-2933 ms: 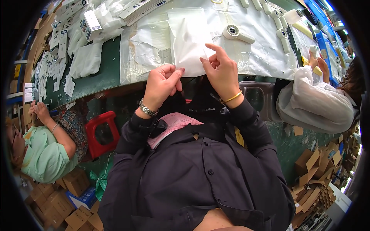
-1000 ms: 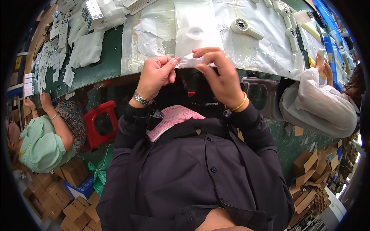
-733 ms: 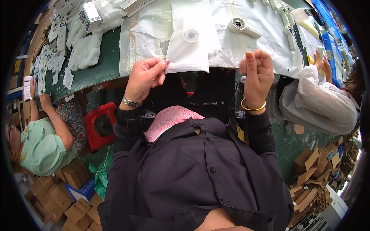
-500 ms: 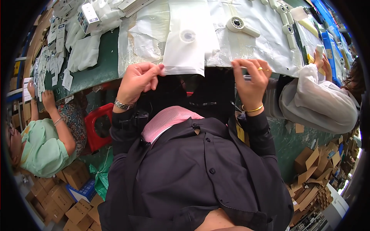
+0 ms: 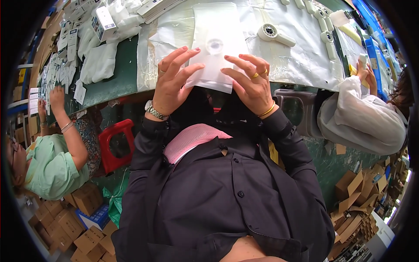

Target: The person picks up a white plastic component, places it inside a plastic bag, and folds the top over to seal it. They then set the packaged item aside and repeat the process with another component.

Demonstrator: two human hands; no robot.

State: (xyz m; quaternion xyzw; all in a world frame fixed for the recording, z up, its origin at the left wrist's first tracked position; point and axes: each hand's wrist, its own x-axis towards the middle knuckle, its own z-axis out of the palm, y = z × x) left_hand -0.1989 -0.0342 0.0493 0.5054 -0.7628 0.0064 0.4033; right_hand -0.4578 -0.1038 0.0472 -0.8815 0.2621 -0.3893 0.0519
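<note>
A frosted plastic bag (image 5: 217,26) lies on the table in front of me, its near end hanging over the table edge. Through the film a pale ring-shaped outline (image 5: 214,46) shows; the rest of what is inside is blurred. My left hand (image 5: 171,85) has its fingers spread over the bag's left edge. Opposite it, my right hand (image 5: 254,85) is open too, fingertips over the right edge. Whether the fingertips press on the film I cannot tell. A small white handheld fan (image 5: 286,41) with a dark round grille lies to the right of the bag.
Several more white fans (image 5: 329,46) lie at the far right. White pouches (image 5: 98,61), a small printed box (image 5: 104,24) and piled cartons (image 5: 67,41) cover the left side. A person in green (image 5: 54,163) sits left, another in white (image 5: 360,115) right. A red stool (image 5: 117,148) stands left.
My left hand has let go of the bag's near left corner and opened. Both hands have come inward and over the bag's sides.
</note>
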